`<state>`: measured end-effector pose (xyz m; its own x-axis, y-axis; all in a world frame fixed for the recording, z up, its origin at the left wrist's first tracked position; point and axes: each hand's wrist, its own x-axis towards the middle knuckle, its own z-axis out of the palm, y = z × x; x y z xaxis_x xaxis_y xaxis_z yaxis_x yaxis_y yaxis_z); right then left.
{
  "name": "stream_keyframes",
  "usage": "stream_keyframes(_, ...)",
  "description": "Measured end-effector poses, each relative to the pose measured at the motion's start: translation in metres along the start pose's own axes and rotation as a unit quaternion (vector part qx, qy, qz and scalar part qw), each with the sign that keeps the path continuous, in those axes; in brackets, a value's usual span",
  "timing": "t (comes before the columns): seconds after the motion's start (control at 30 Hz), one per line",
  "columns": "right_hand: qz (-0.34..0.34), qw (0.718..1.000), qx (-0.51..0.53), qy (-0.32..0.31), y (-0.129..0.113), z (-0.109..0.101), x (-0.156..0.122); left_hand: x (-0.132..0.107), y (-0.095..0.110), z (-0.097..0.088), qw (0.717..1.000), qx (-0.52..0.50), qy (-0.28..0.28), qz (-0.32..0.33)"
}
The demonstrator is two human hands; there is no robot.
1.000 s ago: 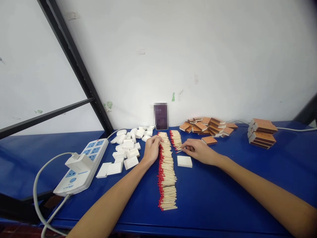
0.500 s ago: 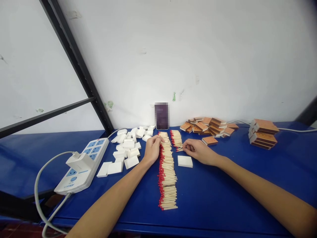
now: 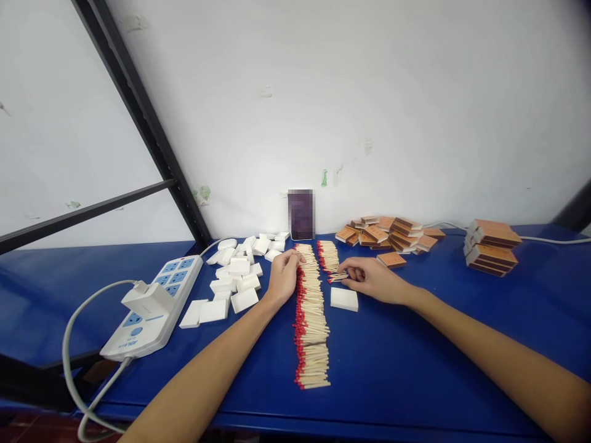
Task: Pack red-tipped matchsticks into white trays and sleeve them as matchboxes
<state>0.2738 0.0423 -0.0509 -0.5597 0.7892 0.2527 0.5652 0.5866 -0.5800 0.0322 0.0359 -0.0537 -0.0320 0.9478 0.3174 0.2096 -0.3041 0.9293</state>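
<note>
A long row of red-tipped matches runs down the middle of the blue table. My left hand rests along its left side near the far end, fingers bent together at the match heads; whatever they pinch is hidden. To the right lies a shorter row of matches. At its near end my right hand has thumb and forefinger around the ends of a few matches lying on the table. Just below those matches sits a single white matchbox tray.
Several white trays are heaped left of my left hand. Orange matchboxes lie piled at the back right, with a stack farther right. A power strip with a cable occupies the left. A blurred phone-like screen leans against the wall.
My right hand has shifted slightly left, its thumb and forefinger now more apart around the match ends. My left hand stays in place.
</note>
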Motion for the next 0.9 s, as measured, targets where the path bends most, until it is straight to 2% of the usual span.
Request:
stream_keyframes(0.77, -0.014, 1.0, 0.009, -0.01, -0.0013, 0.0, 0.0, 0.0003, -0.0009, 0.0009, 1.0, 0.004, 0.003, 0.003)
stream_keyframes(0.9, -0.019, 1.0, 0.012, -0.009, -0.0009, 0.0016, 0.0003, -0.0031, 0.0074, -0.0008, 0.999, 0.039, 0.004, 0.032)
